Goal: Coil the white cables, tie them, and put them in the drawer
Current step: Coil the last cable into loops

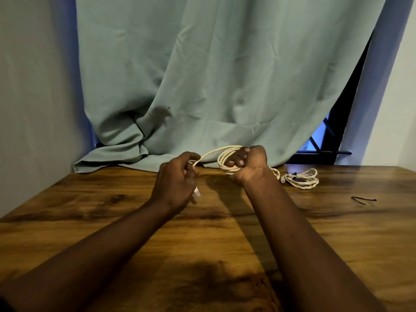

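While the right hand (248, 164) grips the coiled white cable (225, 163) above the worktop (112, 221), the left hand (174, 183) pinches its loose end; a second coil (300, 179) lies nearby.

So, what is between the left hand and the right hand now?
In the head view, one strand of the white cable arcs from the left hand to the coil gripped by the right hand; below it, bare wooden table.
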